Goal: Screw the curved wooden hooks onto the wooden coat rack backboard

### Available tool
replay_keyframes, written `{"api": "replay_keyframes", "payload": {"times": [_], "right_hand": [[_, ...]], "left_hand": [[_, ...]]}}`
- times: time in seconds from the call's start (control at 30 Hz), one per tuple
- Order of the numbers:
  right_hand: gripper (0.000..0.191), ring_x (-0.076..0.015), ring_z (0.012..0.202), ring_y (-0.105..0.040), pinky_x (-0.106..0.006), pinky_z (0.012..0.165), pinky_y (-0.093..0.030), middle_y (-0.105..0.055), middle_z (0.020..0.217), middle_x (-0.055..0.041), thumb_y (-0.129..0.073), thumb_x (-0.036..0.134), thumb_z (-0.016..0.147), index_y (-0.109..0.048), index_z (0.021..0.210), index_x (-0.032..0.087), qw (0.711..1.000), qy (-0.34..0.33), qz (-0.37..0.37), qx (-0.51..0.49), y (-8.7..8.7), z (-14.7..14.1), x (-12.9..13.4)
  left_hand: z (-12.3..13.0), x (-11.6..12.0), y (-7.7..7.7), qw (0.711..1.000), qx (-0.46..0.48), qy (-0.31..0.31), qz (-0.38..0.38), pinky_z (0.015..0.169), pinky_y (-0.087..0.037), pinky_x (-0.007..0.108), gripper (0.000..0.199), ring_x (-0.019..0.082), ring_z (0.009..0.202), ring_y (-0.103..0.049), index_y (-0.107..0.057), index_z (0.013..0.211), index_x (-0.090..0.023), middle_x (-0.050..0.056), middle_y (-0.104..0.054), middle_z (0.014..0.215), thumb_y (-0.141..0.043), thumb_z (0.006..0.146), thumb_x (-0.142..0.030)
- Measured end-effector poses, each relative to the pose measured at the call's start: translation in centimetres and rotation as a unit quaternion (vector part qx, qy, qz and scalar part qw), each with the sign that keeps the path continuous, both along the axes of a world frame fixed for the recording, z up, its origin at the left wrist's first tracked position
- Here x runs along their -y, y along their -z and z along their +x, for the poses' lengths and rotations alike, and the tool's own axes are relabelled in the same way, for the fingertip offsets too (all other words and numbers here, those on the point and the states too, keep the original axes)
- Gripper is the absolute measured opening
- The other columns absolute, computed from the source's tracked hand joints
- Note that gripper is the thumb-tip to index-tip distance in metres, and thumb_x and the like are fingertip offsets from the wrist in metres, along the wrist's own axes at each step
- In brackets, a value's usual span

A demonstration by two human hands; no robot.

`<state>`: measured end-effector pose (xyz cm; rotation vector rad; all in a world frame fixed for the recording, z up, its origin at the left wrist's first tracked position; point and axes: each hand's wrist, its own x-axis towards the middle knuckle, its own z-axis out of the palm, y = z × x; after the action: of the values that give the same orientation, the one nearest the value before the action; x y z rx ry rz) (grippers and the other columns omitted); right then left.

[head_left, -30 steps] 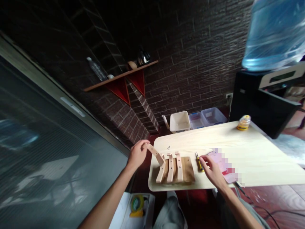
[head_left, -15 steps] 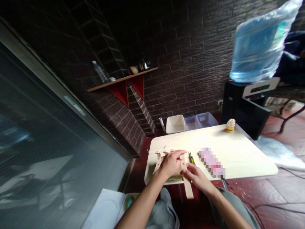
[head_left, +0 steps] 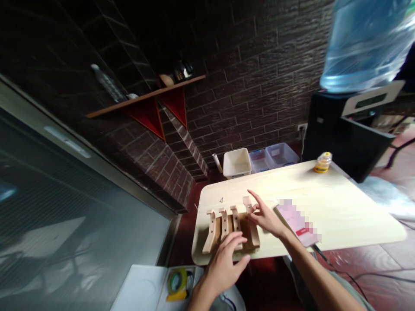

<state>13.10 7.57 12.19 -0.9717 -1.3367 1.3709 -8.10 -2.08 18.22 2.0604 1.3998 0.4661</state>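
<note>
Three curved wooden pieces (head_left: 224,224) with small holes lie side by side over a brown board (head_left: 231,224) near the table's front left. A fourth wooden piece (head_left: 253,231) lies at their right. My right hand (head_left: 267,220) has its thumb and curled fingers on the upper part of that fourth piece, with the index finger stretched out. My left hand (head_left: 225,261) is open, fingers apart, over the front edge by the lower ends of the pieces, and holds nothing.
The pale table (head_left: 292,181) also bears a small metal bit (head_left: 221,200), a pink, partly pixelated object (head_left: 295,222) with a cable, and a yellow-capped bottle (head_left: 323,162). Bins (head_left: 237,163) stand behind it. An open white case (head_left: 145,287) with green tape (head_left: 176,280) is at lower left.
The right-hand wooden piece no longer sticks out past the table edge and lies beside the others. My left hand has let go and drawn back toward me. The view has shifted.
</note>
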Motion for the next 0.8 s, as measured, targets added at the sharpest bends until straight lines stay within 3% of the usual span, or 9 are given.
{"api": "replay_keyframes", "payload": {"times": [0.1, 0.2, 0.27, 0.37, 0.53, 0.67, 0.8], "right_hand": [[0.063, -0.0129, 0.069, -0.059, -0.028, 0.066, -0.052, -0.056, 0.085, 0.004, -0.06, 0.026, 0.085, -0.043, 0.146, 0.025, 1.0, 0.007, 0.005, 0.02, 0.7, -1.2, -2.2], [0.048, -0.0165, 0.071, -0.062, -0.03, 0.063, -0.051, -0.061, 0.08, 0.0024, -0.058, 0.039, 0.093, -0.046, 0.136, 0.021, 1.0, 0.011, -0.009, 0.015, 1.5, -1.6, -3.5], [0.038, -0.0161, 0.068, -0.06, -0.029, 0.063, -0.049, -0.062, 0.075, 0.0034, -0.058, 0.042, 0.094, -0.051, 0.125, 0.022, 1.0, 0.01, -0.008, 0.025, 2.1, -1.5, -3.8], [0.022, -0.014, 0.063, -0.053, -0.026, 0.06, -0.043, -0.055, 0.067, 0.0061, -0.057, 0.044, 0.096, -0.055, 0.104, 0.023, 0.999, 0.03, 0.001, 0.041, 3.1, -1.0, -4.0], [0.034, -0.0126, 0.061, -0.047, -0.025, 0.057, -0.037, -0.051, 0.068, 0.0048, -0.054, 0.053, 0.097, -0.05, 0.082, 0.023, 0.993, 0.096, -0.013, 0.065, 4.4, -0.9, -5.0], [0.036, -0.0139, 0.068, -0.052, -0.026, 0.063, -0.042, -0.057, 0.074, 0.0019, -0.055, 0.052, 0.098, -0.055, 0.081, 0.021, 0.993, 0.082, 0.004, 0.084, 4.6, -1.2, -6.0], [0.032, -0.0163, 0.079, -0.059, -0.026, 0.071, -0.047, -0.064, 0.082, -0.0004, -0.055, 0.048, 0.099, -0.061, 0.083, 0.02, 0.993, 0.033, 0.02, 0.115, 4.6, -1.2, -6.6]], "left_hand": [[0.0, -1.4, 0.0, 1.0, 0.013, -0.002, -0.027, 0.116, -0.046, 0.041, 0.031, 0.024, 0.128, -0.06, -0.071, 0.118, -0.029, 0.005, -0.067, 0.134, -0.07, 0.087, -0.026], [-0.1, -3.2, 0.4, 0.998, 0.006, 0.022, -0.06, 0.116, -0.046, 0.042, 0.049, 0.026, 0.127, -0.06, -0.071, 0.119, -0.032, 0.003, -0.067, 0.134, -0.084, 0.072, -0.023], [-0.5, -4.2, 1.2, 0.998, -0.009, 0.029, -0.062, 0.118, -0.044, 0.046, 0.057, 0.029, 0.131, -0.057, -0.072, 0.117, -0.033, 0.003, -0.065, 0.138, -0.089, 0.064, -0.02], [-1.2, -5.2, 3.0, 0.998, -0.015, 0.021, -0.053, 0.115, -0.046, 0.047, 0.056, 0.03, 0.129, -0.059, -0.072, 0.115, -0.032, 0.004, -0.065, 0.137, -0.087, 0.063, -0.017], [-1.6, -6.7, 5.0, 0.999, -0.006, 0.012, -0.034, 0.11, -0.051, 0.044, 0.053, 0.03, 0.122, -0.061, -0.072, 0.11, -0.029, 0.006, -0.069, 0.127, -0.086, 0.061, -0.016], [-0.6, -7.7, 4.7, 1.0, -0.012, 0.017, -0.007, 0.101, -0.055, 0.042, 0.04, 0.029, 0.115, -0.063, -0.072, 0.105, -0.03, 0.006, -0.071, 0.117, -0.083, 0.067, -0.022], [-0.2, -8.1, 4.2, 1.0, -0.006, 0.018, -0.023, 0.095, -0.057, 0.039, 0.04, 0.029, 0.11, -0.065, -0.073, 0.095, -0.028, 0.006, -0.072, 0.112, -0.091, 0.06, -0.03]]}}
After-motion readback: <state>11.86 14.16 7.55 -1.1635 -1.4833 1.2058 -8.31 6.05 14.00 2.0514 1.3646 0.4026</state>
